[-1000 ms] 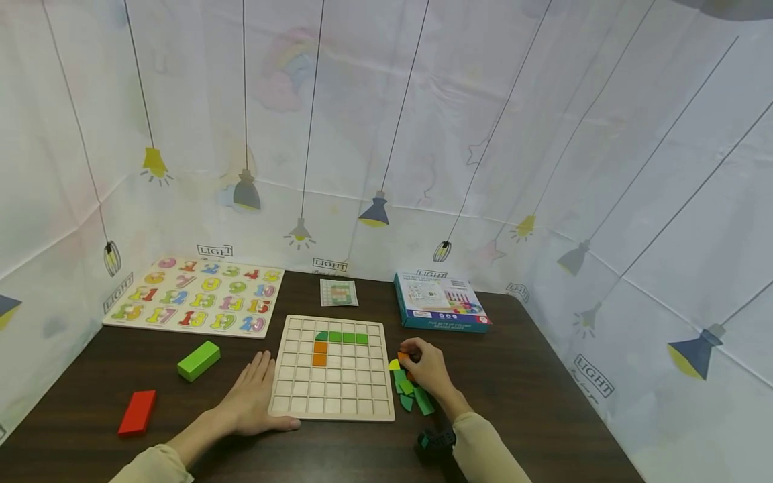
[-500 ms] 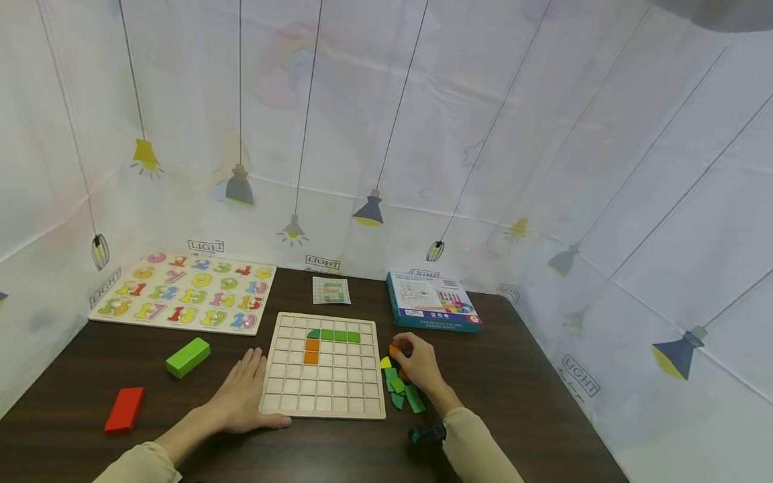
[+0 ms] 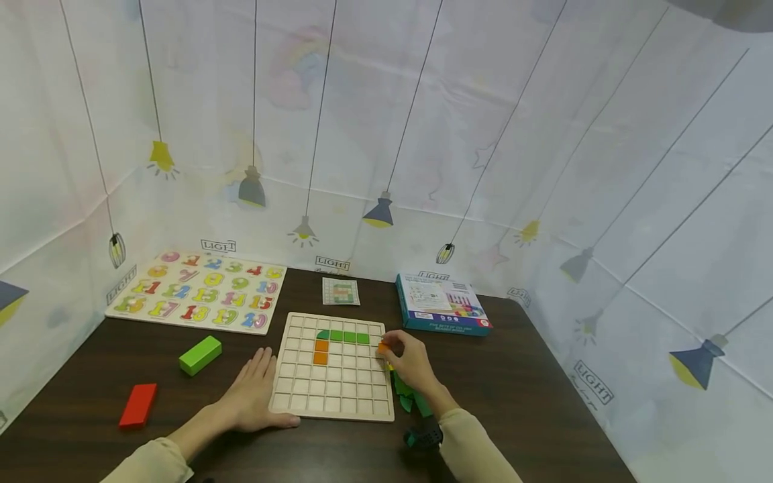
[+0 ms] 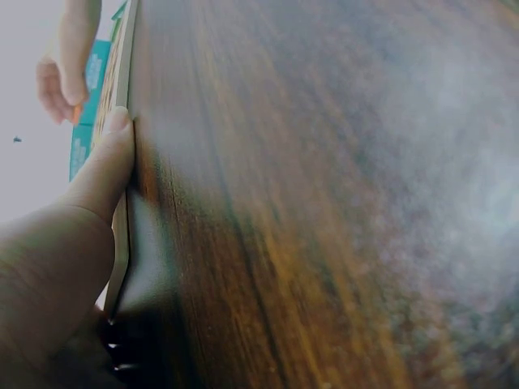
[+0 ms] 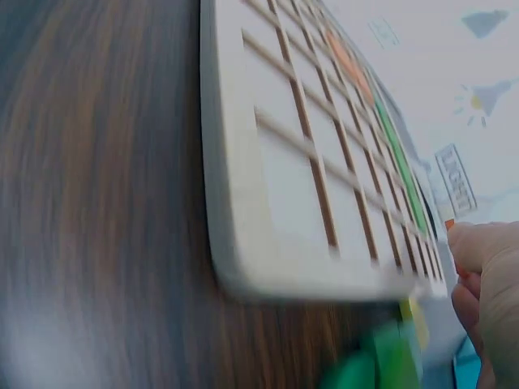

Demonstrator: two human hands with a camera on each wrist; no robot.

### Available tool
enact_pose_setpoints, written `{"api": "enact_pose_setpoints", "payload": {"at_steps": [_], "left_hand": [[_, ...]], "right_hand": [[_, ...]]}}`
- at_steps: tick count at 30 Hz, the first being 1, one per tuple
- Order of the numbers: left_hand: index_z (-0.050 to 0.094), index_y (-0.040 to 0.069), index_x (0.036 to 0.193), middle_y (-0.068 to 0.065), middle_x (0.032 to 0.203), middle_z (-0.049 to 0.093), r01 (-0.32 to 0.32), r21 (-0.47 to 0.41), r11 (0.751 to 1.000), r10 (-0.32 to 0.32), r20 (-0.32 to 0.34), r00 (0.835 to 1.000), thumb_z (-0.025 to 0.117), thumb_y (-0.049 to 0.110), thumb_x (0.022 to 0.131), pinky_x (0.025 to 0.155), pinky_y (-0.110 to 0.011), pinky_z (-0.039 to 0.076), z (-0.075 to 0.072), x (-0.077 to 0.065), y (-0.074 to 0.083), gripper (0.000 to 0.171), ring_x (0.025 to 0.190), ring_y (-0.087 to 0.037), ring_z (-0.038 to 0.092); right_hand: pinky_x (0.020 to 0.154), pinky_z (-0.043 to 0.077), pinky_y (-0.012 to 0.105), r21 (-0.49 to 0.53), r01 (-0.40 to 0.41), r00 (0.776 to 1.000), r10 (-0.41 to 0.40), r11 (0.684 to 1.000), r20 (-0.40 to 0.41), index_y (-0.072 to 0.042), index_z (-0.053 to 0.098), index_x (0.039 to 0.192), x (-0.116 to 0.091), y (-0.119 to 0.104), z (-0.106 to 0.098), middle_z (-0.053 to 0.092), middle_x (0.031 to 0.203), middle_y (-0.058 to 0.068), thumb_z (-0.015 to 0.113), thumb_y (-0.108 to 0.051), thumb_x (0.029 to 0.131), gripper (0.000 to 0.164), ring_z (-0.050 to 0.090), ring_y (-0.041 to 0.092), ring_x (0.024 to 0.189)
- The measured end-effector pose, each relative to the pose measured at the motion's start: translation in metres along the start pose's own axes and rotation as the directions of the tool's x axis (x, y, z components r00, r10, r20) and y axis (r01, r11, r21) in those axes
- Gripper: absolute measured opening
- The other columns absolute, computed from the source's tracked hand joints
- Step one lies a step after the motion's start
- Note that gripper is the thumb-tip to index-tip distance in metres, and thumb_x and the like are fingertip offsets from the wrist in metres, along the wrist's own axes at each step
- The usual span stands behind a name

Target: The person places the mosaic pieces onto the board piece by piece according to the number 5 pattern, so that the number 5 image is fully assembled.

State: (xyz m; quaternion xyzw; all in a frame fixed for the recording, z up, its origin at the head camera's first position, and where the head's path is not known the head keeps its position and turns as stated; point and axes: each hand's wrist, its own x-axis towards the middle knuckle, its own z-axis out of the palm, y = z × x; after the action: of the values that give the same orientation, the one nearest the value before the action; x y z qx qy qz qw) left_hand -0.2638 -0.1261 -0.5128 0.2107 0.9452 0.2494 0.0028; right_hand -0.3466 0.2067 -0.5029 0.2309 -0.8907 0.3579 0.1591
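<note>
Since the earlier frames I record one clear displacement: the right hand [image 3: 412,361] has shifted leftward from above the loose pieces to the right border of the grid board [image 3: 332,417], taking an orange piece [image 3: 383,347] with it. The left hand [image 3: 250,396] holds its position at the opposite border.

From the left, I note a red block [image 3: 137,406] lying flat on the dark table [image 3: 525,402]. A light green block [image 3: 200,355] lies near it, to the right and farther back. Behind both lies a number puzzle [image 3: 199,295] with coloured numerals.

The left hand lies with straight fingers along the grid board's left side; my left wrist view shows its thumb against the near edge.

On the grid board, two orange tiles [image 3: 321,352] stand in a column beneath a darker green tile [image 3: 324,334]; three green squares [image 3: 349,337] extend rightward from that tile. A patterned card [image 3: 341,292] lies behind the board.

The right hand pinches the orange piece between thumb and fingers at the right border; I cannot tell whether the piece touches the board. Green pieces [image 3: 403,396] lie just beside that border, partly covered by the hand. Farther back at right lies a boxed set [image 3: 443,305].
</note>
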Motion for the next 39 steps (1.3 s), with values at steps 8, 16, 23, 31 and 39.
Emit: {"api": "enact_pose_setpoints", "payload": {"at_steps": [8,16,23,31,39], "left_hand": [[0.021,-0.018,0.140,-0.038,0.147,0.013,0.016,-0.001,1.000,-0.016,0.020,1.000,0.066,0.074,0.066,0.107,-0.060,0.015,0.001,0.001,-0.001,0.126,0.137,-0.049,0.007],[0.021,-0.017,0.141,-0.038,0.147,0.014,0.005,-0.001,1.000,-0.005,0.008,1.000,0.066,0.074,0.066,0.107,-0.060,0.016,0.004,0.003,-0.001,0.126,0.137,-0.049,0.007],[0.020,-0.016,0.142,-0.037,0.147,0.013,0.020,0.004,1.000,-0.020,0.018,1.000,0.066,0.074,0.066,0.107,-0.059,0.015,0.002,0.001,0.000,0.127,0.137,-0.048,0.007],[0.021,-0.016,0.142,-0.037,0.147,0.013,0.019,0.010,1.000,-0.019,0.021,1.000,0.064,0.076,0.066,0.107,-0.059,0.016,0.002,0.002,-0.001,0.126,0.138,-0.048,0.007],[0.022,-0.017,0.141,-0.037,0.147,0.013,0.021,0.016,1.000,-0.021,0.014,1.000,0.065,0.075,0.066,0.107,-0.059,0.016,0.002,0.002,-0.002,0.126,0.138,-0.048,0.007]], "right_hand": [[0.077,0.053,0.034,0.082,-0.018,0.996,0.011,0.996,0.084,0.001,0.063,0.110,0.006,-0.022,0.023,0.065,0.100,0.008,0.068,-0.004,0.086,0.025,0.063,0.021,0.090],[0.077,0.053,0.029,0.107,-0.028,0.994,0.016,0.994,0.109,-0.003,0.064,0.107,0.007,-0.031,0.040,0.065,0.097,0.005,0.071,-0.007,0.084,0.024,0.064,0.018,0.086],[0.077,0.053,0.027,0.114,0.005,0.993,-0.018,0.993,0.119,0.000,0.064,0.106,0.010,-0.043,0.051,0.066,0.097,0.008,0.072,-0.004,0.083,0.025,0.064,0.019,0.087],[0.075,0.051,0.022,0.067,0.020,0.988,-0.030,0.998,0.149,-0.004,0.063,0.109,0.011,-0.046,0.060,0.065,0.099,0.003,0.071,-0.008,0.085,0.026,0.062,0.011,0.086],[0.074,0.051,0.021,0.038,0.046,0.988,-0.051,0.998,0.143,-0.007,0.065,0.107,0.013,-0.045,0.067,0.065,0.098,0.000,0.071,-0.008,0.084,0.024,0.062,0.010,0.085]]}}
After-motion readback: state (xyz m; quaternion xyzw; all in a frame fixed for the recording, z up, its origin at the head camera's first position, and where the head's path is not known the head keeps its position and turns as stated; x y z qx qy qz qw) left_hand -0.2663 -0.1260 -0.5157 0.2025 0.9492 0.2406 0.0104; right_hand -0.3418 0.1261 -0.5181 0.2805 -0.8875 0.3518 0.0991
